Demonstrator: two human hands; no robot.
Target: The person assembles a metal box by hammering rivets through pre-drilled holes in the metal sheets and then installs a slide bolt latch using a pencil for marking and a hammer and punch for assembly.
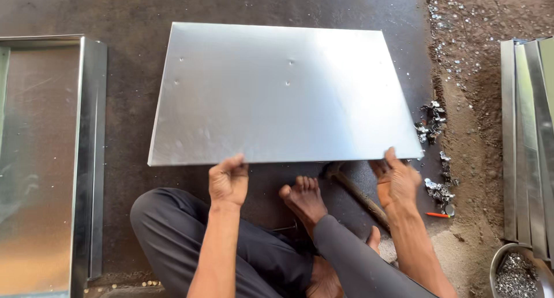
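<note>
Sheet metal panel (283, 93) lies flat on dark floor mat (133, 159), near edge raised at 6 o'clock. Left hand (228, 181) pinches that edge, fingers curled over; right hand (396, 182) clamps corner toward 4 o'clock, thumb on top. Panel looks thin, stiff, light but springy, edges likely sharp, face slick; best held at edges, hands wide apart. Hammer (355, 191) lies beneath, metal scraps (433, 122) at 3 o'clock.

The person wears dark grey trousers (259, 257), with bare forearms, bare feet (304, 199) and no gloves.
</note>
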